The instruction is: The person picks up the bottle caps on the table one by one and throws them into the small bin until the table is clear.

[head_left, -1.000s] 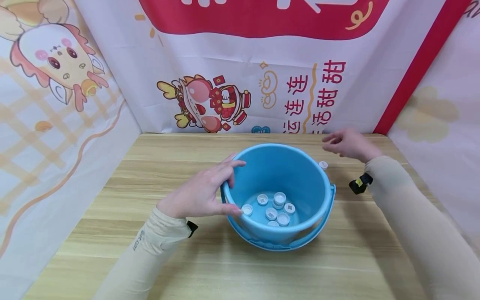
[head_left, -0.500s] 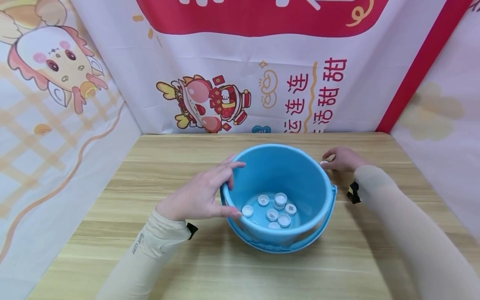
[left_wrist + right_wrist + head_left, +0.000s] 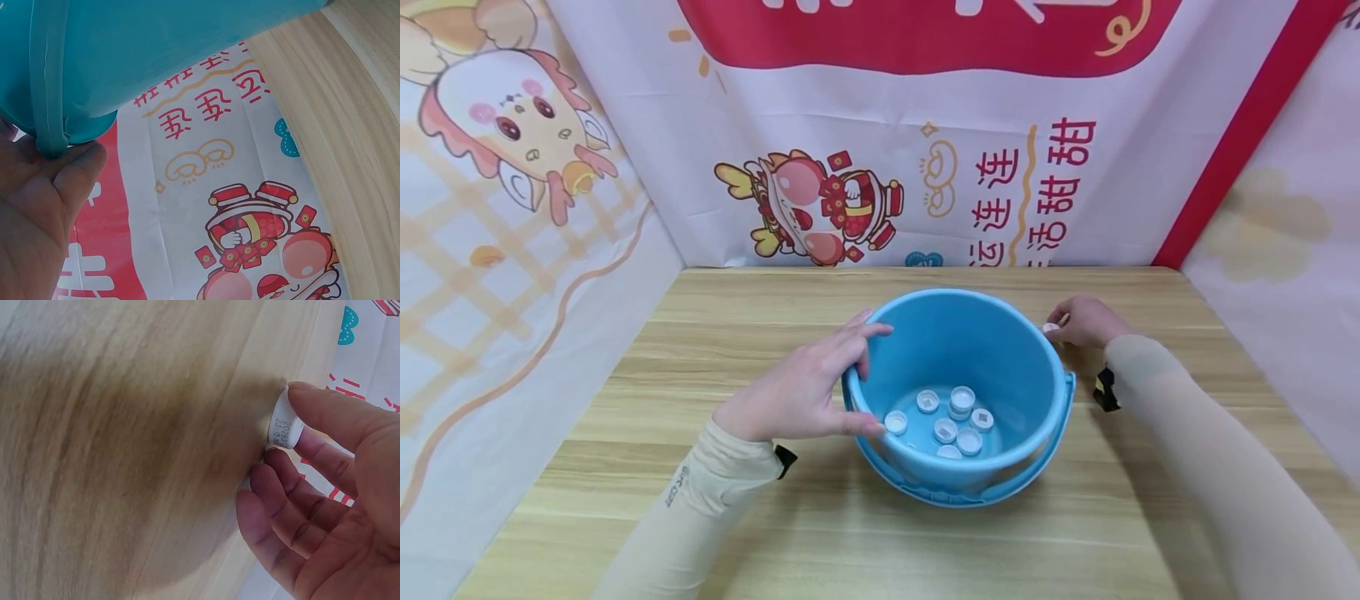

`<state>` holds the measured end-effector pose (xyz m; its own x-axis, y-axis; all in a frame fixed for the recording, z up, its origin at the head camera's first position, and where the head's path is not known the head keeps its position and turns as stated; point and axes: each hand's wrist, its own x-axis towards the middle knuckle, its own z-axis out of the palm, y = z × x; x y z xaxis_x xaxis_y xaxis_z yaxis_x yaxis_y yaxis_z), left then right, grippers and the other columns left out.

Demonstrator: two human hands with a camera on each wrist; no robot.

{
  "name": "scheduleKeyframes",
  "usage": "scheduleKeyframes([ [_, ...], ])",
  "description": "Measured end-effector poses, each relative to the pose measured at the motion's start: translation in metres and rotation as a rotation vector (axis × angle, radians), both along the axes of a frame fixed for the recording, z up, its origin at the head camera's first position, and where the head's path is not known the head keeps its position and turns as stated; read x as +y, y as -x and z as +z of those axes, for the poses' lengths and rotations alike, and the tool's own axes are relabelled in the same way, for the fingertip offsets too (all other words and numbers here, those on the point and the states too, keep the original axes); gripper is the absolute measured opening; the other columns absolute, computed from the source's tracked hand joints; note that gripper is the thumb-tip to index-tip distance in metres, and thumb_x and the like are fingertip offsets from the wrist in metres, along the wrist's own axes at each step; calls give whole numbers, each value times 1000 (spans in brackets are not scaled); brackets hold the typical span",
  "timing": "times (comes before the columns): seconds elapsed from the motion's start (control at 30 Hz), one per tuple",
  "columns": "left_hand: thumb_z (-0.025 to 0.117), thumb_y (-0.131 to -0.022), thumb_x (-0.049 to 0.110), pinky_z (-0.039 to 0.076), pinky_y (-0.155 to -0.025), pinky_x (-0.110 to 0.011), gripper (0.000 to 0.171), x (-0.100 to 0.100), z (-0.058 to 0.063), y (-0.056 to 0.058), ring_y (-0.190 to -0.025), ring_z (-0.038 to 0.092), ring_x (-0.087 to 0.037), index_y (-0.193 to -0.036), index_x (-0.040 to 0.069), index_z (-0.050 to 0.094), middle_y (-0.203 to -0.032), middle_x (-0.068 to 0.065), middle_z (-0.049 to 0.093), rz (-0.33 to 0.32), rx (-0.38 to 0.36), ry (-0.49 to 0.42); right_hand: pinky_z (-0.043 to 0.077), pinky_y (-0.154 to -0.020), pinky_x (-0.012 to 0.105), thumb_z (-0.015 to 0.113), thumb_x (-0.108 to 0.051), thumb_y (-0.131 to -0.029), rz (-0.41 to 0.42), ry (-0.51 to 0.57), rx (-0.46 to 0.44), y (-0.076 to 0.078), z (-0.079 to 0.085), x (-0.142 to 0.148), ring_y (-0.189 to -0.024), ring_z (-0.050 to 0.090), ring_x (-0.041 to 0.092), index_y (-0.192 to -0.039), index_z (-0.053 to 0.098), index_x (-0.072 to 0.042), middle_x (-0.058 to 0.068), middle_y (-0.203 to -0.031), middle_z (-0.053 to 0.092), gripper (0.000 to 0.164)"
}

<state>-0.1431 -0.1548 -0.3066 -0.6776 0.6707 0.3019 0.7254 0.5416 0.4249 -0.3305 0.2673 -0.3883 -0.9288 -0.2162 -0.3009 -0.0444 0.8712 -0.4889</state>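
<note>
A light blue bucket (image 3: pixel 958 337) stands on the table, tipped a little toward the head camera in its look. My left hand (image 3: pixel 801 392) holds its left rim, thumb outside in front and fingers over the edge. In the left wrist view the left hand (image 3: pixel 40 212) is under the rim beside the handle (image 3: pixel 49 75). Several white bottle caps (image 3: pixel 945 430) lie on the bucket's floor. Beyond the bucket's right side, my right hand (image 3: pixel 1086 321) pinches a white bottle cap (image 3: pixel 284 422) between thumb and index finger, close over the table. Printed digits show on its side.
The wood-grain table (image 3: pixel 700 333) reaches back to a printed cloth (image 3: pixel 850 108) behind. More printed cloth (image 3: pixel 550 275) hangs at the left, and another cloth (image 3: pixel 1270 267) at the right. The bucket's handle hangs down along its front.
My right hand has come down from above the table to the cap beside the bucket and now pinches it. The left hand and the bucket have stayed nearly still.
</note>
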Motion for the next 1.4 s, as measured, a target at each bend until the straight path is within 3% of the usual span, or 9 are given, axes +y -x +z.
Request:
scheduleKeyframes([
  [0.3, 75, -79, 60, 42, -106, -42, 47, 0, 1, -1, -148, 19, -20, -92, 23, 49, -154, -2, 39, 8, -4, -7, 50, -88, 56, 71, -36, -92, 33, -7, 62, -6, 15, 7, -105, 55, 39, -119, 66, -1, 19, -113, 65, 44],
  [0.57, 73, -80, 63, 41, -106, -42, 50, -1, 1, -1, -148, 20, -19, -96, 22, 48, -153, 0, 39, 20, -17, -8, 55, -83, 50, 64, -42, -96, 44, 67, 135, -19, 58, 0, -103, 61, 37, -132, 58, -5, 22, -119, 63, 51],
  [0.77, 77, -79, 57, 42, -105, -41, 46, 0, 0, -1, -147, 23, -20, -93, 23, 49, -153, -3, 40, 11, -4, -15, 57, -78, 46, 58, -48, -98, 25, 85, 229, -35, 96, -15, -98, 62, 34, -134, 59, -10, 21, -118, 63, 53],
  [0.97, 80, -79, 52, 44, -104, -40, 44, 0, 0, -1, -147, 24, -20, -92, 22, 50, -153, -4, 41, 5, -1, -26, 57, -77, 46, 64, -48, -94, 47, 110, 324, -54, 129, -34, -100, 59, 36, -123, 60, -9, 19, -116, 61, 49],
  [1.23, 80, -79, 51, 44, -104, -39, 44, 0, 1, -1, -147, 25, -20, -92, 22, 50, -153, -3, 41, 5, 4, -23, 58, -74, 36, 74, -50, -85, 88, 183, 472, -84, 160, -60, -95, 61, 26, -116, 64, -13, 8, -112, 64, 49],
  [1.4, 81, -78, 49, 45, -103, -40, 44, 0, 1, -1, -147, 25, -21, -91, 21, 50, -152, -4, 41, 5, 3, -28, 59, -75, 39, 76, -49, -83, 127, 198, 569, -106, 177, -77, -89, 64, 23, -110, 66, -14, 5, -105, 67, 45],
])
